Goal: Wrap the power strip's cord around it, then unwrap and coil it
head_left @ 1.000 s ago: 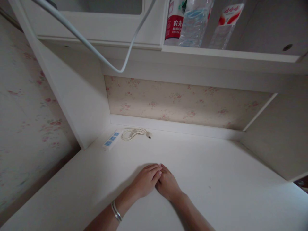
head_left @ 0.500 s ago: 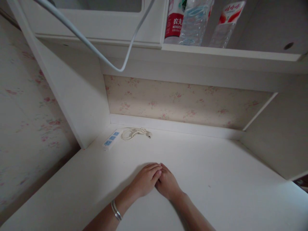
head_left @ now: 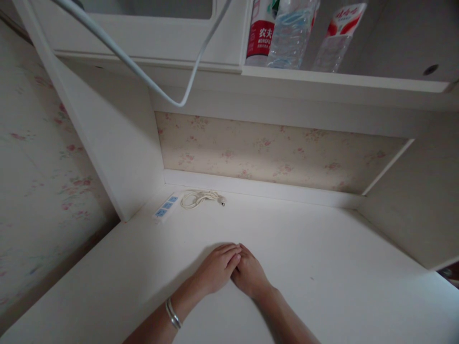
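Observation:
My left hand [head_left: 218,268] and my right hand [head_left: 250,276] are clasped together on the white desk [head_left: 344,277]. The fingers of the left one are folded over those of the right, and the left thumb lies across them. Both are closed, with no object showing in them. Part of the right fingers is hidden under the left. Two silver bangles [head_left: 173,314] circle my left wrist. Beyond the hands, a white power strip [head_left: 166,208] with blue socket faces lies beside its coiled cord [head_left: 201,197] and plug [head_left: 221,200].
A shelf [head_left: 344,80] overhangs the desk's back and holds a red-labelled bottle [head_left: 260,38], a clear bottle [head_left: 289,40] and a tilted bottle [head_left: 337,40]. A white cable or rod [head_left: 150,83] hangs at upper left. Side panels [head_left: 118,138] flank the desk.

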Demonstrator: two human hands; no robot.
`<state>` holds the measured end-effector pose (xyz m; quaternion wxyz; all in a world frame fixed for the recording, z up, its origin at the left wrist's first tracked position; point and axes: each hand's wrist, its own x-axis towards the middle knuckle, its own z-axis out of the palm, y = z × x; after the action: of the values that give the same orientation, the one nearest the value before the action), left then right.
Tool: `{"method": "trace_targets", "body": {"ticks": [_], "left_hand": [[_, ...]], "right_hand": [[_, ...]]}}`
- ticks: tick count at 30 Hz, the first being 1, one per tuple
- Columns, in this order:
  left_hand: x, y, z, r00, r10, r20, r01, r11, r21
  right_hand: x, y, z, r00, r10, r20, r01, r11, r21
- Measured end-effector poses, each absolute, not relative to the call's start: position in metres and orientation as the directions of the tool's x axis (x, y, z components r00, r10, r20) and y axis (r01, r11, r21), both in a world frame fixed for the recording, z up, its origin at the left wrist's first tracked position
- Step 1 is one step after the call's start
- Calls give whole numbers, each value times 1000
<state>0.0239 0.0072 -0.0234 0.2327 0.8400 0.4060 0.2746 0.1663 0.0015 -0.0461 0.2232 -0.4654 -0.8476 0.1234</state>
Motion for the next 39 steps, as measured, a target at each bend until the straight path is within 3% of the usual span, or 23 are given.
{"method": "trace_targets", "body": {"ticks": [39], "left_hand": [[24, 9, -27, 526, 801, 287, 554, -578, 599]], "right_hand": [[167, 2, -46, -459, 851, 256, 732, 525, -433]]}}
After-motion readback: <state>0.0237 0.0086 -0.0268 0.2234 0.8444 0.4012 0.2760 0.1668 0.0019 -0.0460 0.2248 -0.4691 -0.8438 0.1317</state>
